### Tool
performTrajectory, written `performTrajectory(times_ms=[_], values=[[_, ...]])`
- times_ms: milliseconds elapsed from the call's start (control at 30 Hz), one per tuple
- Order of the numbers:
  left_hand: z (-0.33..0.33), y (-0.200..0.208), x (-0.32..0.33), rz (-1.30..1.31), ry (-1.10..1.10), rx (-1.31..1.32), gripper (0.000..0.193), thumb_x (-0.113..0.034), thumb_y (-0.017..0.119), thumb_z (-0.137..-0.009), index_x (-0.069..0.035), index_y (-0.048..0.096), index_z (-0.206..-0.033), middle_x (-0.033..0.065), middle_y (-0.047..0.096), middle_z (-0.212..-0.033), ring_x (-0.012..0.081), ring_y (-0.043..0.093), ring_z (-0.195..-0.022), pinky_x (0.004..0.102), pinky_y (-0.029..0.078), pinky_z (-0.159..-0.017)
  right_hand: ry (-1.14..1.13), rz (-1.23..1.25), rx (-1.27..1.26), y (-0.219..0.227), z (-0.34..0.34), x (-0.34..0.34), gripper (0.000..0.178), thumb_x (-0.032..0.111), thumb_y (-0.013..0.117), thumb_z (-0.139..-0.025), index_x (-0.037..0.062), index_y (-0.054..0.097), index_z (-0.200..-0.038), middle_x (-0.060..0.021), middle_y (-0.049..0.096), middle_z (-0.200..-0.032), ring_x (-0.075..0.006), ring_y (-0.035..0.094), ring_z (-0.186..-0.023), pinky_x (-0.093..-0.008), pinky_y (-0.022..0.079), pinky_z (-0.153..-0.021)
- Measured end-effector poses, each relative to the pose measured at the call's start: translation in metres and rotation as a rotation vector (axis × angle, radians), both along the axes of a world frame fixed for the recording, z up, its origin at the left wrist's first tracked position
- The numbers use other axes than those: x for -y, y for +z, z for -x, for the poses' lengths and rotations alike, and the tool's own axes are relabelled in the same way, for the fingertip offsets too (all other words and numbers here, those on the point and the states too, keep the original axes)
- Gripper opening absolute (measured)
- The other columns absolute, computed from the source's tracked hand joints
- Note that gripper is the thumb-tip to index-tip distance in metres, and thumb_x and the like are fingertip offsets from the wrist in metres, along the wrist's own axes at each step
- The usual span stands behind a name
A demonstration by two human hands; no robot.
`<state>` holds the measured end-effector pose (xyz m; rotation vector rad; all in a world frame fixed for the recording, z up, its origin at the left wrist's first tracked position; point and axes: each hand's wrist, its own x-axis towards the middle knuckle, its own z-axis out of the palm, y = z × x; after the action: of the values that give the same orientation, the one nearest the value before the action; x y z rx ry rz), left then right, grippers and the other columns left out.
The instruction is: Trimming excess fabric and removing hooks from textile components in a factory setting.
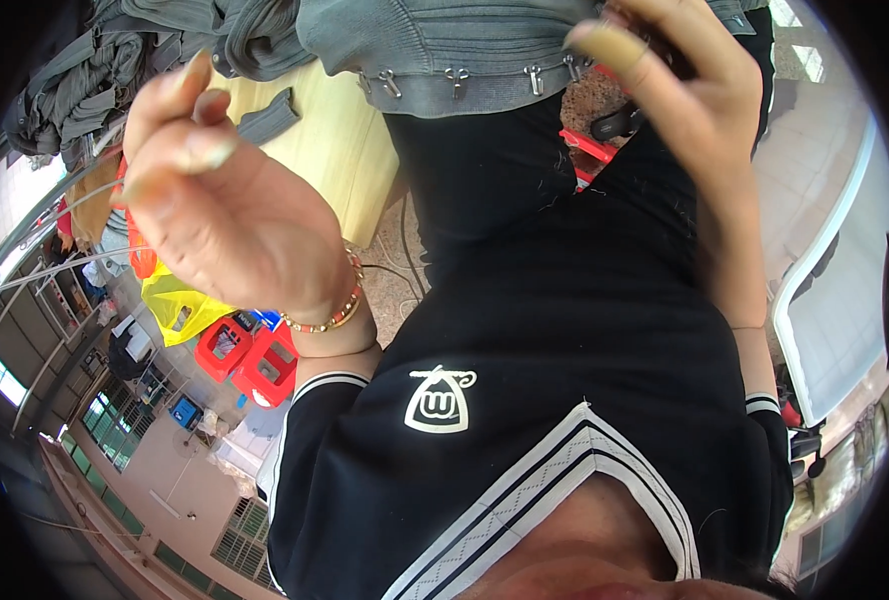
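Observation:
Across my lap lies a grey ribbed knit garment point(425, 55) with a row of small metal clasps point(456, 80) along its near edge. My left hand point(230, 205) is raised to the left of it, over a pale wooden board. Its fingers are loosely bent and apart, with nothing visible between them. A yellowish covering shows on some fingertips. My right hand point(690, 85) hovers above the garment's right end, slightly blurred. Its yellow-tipped thumb stands away from the bent fingers, and I see nothing held there. Whether it touches the knit, I cannot tell.
More grey knit pieces point(70, 85) are heaped at the far left, beside the pale wooden board point(350, 150). Lower left are a yellow plastic bag point(180, 305) and red plastic containers point(265, 368). A white curved-edged panel point(830, 270) stands on the right. Cables point(405, 245) run across the floor.

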<state>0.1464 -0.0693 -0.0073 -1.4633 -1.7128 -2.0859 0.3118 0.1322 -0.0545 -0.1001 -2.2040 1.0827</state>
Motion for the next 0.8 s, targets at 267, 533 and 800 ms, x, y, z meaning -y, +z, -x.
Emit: performTrajectory(times_ms=[267,533,800], values=[[0.001,-0.058,-0.021,0.526,0.245,-0.124,0.032,-0.024,0.051,-0.106,0.001,0.059,-0.125,0.0085,0.062,-0.114,0.0147,0.057,-0.103,0.0281,0.045,-0.091,-0.079,0.821,0.236,-0.041,0.015,-0.028,0.025,0.009,0.071,-0.093,-0.0003,0.064,-0.115,0.0068,0.058,-0.079,-0.0014,0.049,-0.067,-0.0196,0.038,-0.060],[0.014,-0.072,-0.013,0.340,0.240,0.043,0.012,-0.009,0.052,-0.105,-0.001,0.059,-0.113,-0.0045,0.054,-0.093,-0.0002,0.038,-0.073,0.0148,0.031,-0.065,0.554,1.214,-0.387,-0.068,0.043,-0.041,0.006,0.008,0.068,-0.095,0.0057,0.063,-0.092,0.0079,0.055,-0.074,-0.0014,0.046,-0.063,-0.0193,0.034,-0.057],[0.041,-0.082,0.012,0.281,0.338,0.033,0.018,-0.008,0.052,-0.105,-0.001,0.058,-0.120,-0.0051,0.052,-0.091,0.0000,0.038,-0.071,0.0157,0.031,-0.062,0.039,0.600,-0.013,0.009,0.079,-0.047,0.007,0.010,0.068,-0.096,0.0063,0.064,-0.092,0.0079,0.059,-0.078,-0.0006,0.049,-0.067,-0.0174,0.036,-0.059]])
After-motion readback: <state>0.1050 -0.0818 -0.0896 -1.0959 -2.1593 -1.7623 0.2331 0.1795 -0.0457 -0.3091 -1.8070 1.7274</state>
